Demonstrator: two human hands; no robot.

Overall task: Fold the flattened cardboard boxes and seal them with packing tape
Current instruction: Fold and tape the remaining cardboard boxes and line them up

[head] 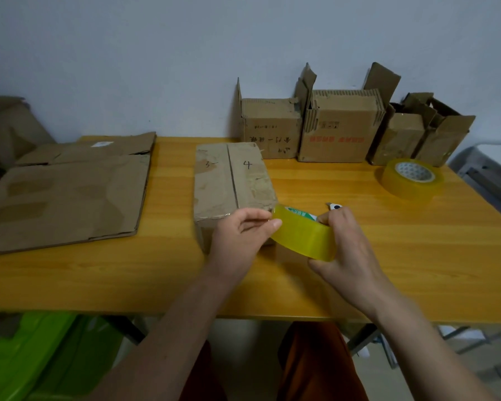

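A folded cardboard box (232, 180) marked "3" and "4" on its closed top flaps stands in the middle of the wooden table (168, 279). Just in front of its near right corner I hold a roll of yellowish packing tape (304, 237) above the table. My right hand (344, 250) grips the roll from the right. My left hand (243, 235) pinches the roll's left edge with thumb and fingertips, right next to the box's near corner. Flattened cardboard boxes (67, 195) lie stacked on the table's left part.
Three opened boxes (336, 128) stand along the wall at the back right. A second, larger tape roll (411, 179) lies flat at the right. A small cutter tip (334, 206) shows behind my right hand. Green plastic (41, 357) sits under the table at left.
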